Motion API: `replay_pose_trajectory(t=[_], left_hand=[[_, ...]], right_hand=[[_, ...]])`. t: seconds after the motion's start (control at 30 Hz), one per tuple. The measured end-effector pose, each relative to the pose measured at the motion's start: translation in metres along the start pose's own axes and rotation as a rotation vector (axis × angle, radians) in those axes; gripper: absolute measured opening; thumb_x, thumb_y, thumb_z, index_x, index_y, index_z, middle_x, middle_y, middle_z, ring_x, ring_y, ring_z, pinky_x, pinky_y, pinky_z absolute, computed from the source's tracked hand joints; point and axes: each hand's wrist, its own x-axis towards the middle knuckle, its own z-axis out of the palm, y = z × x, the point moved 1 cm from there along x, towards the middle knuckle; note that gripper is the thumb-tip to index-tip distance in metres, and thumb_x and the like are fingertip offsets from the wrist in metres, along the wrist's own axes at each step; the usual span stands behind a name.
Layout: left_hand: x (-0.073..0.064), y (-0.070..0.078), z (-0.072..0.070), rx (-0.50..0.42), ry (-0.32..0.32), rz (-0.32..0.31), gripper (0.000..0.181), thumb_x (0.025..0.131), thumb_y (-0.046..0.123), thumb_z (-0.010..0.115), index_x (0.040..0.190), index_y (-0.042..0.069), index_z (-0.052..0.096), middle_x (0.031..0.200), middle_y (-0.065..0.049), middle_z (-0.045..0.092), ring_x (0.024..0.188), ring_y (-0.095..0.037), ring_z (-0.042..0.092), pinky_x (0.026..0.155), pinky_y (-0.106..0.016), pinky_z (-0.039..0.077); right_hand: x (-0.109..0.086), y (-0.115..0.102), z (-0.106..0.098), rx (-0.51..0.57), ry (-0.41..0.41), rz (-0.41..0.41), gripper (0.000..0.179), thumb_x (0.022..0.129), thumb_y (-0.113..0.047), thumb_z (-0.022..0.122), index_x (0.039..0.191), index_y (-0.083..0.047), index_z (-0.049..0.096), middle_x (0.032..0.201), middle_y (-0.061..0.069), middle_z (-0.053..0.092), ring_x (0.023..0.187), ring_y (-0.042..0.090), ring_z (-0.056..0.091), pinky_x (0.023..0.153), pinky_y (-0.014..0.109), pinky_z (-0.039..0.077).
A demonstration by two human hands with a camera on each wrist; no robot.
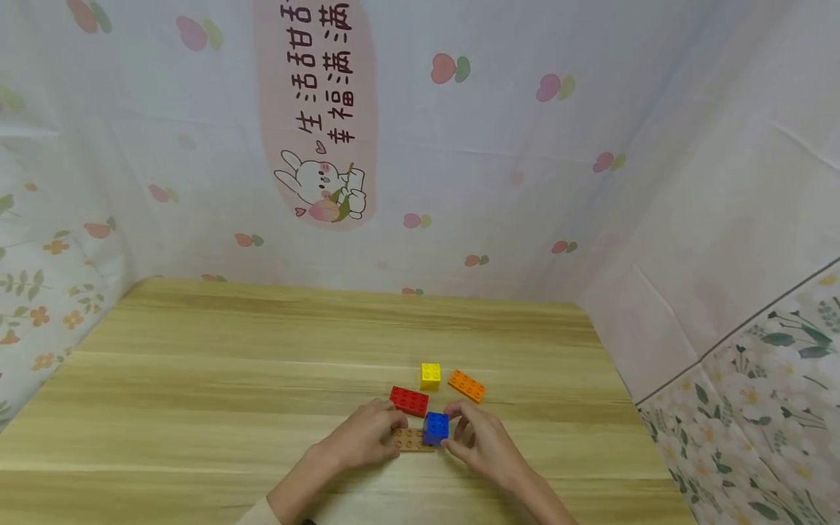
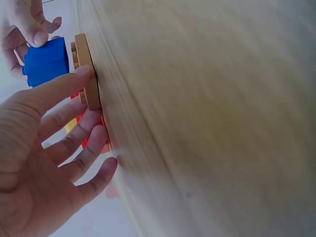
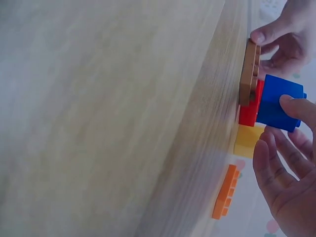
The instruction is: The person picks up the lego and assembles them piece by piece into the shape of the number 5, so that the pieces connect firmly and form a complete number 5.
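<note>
A flat tan building brick [image 1: 408, 439] with round studs lies on the table. My left hand [image 1: 364, 435] pinches its left end between thumb and forefinger, the other fingers spread beyond it. My right hand [image 1: 482, 446] holds a square blue brick [image 1: 436, 429] between thumb and fingers. In the right wrist view the blue brick [image 3: 280, 103] sits slightly tilted above the tan brick's [image 3: 249, 74] right end, with a small gap visible in the left wrist view. A red brick [image 1: 409, 401] lies just behind the tan one, close to the left fingers.
Farther back stands a square yellow brick [image 1: 430, 376]. Right of it lies a flat orange brick [image 1: 467, 385], turned at an angle. The wooden table [image 1: 197, 379] ends at a patterned cloth [image 1: 499, 182] hanging behind and at the sides.
</note>
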Motion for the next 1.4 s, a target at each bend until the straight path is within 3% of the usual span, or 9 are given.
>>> replay_pose_trajectory(t=[0.43,0.73,1.1,1.23,1.4], left_hand=[[0.002,0.004,0.001,0.039,0.007,0.008,0.024,0.076,0.019,0.077,0.097,0.014,0.067,0.097,0.007,0.057,0.09,-0.011,0.048,0.079,-0.035,0.045],[0.001,0.005,0.0,0.047,0.011,0.009,0.025,0.076,0.019,0.077,0.098,0.014,0.067,0.098,0.005,0.057,0.091,-0.012,0.049,0.08,-0.036,0.046],[0.002,0.007,0.0,0.051,0.006,0.001,0.029,0.075,0.022,0.078,0.1,0.013,0.067,0.098,0.005,0.057,0.091,-0.012,0.048,0.079,-0.036,0.046],[0.004,0.009,0.0,0.027,0.034,0.026,0.038,0.078,0.027,0.076,0.11,0.012,0.064,0.104,0.004,0.058,0.095,-0.012,0.049,0.082,-0.035,0.046],[0.007,0.011,0.0,0.001,0.083,0.097,0.037,0.082,0.034,0.071,0.113,0.014,0.063,0.106,0.004,0.06,0.094,-0.009,0.051,0.082,-0.03,0.046]], right_hand=[[-0.001,-0.003,0.002,-0.03,0.019,-0.023,0.034,0.077,-0.009,0.076,0.106,-0.012,0.057,0.097,-0.003,0.061,0.072,0.018,0.058,0.053,0.019,0.049],[0.0,-0.004,0.002,-0.038,-0.009,-0.02,0.034,0.079,-0.012,0.075,0.107,-0.012,0.058,0.098,-0.004,0.061,0.074,0.017,0.057,0.054,0.019,0.049],[0.003,-0.004,0.003,-0.151,0.018,-0.097,0.036,0.074,-0.016,0.079,0.106,-0.014,0.063,0.099,-0.008,0.063,0.073,0.01,0.054,0.062,0.023,0.049],[0.004,-0.004,0.003,-0.179,0.019,-0.123,0.036,0.073,-0.018,0.08,0.105,-0.014,0.065,0.102,-0.007,0.064,0.075,0.01,0.055,0.063,0.022,0.048],[0.006,-0.005,0.004,-0.198,0.004,-0.157,0.035,0.073,-0.018,0.08,0.105,-0.014,0.065,0.103,-0.008,0.065,0.09,0.01,0.058,0.075,0.026,0.05]])
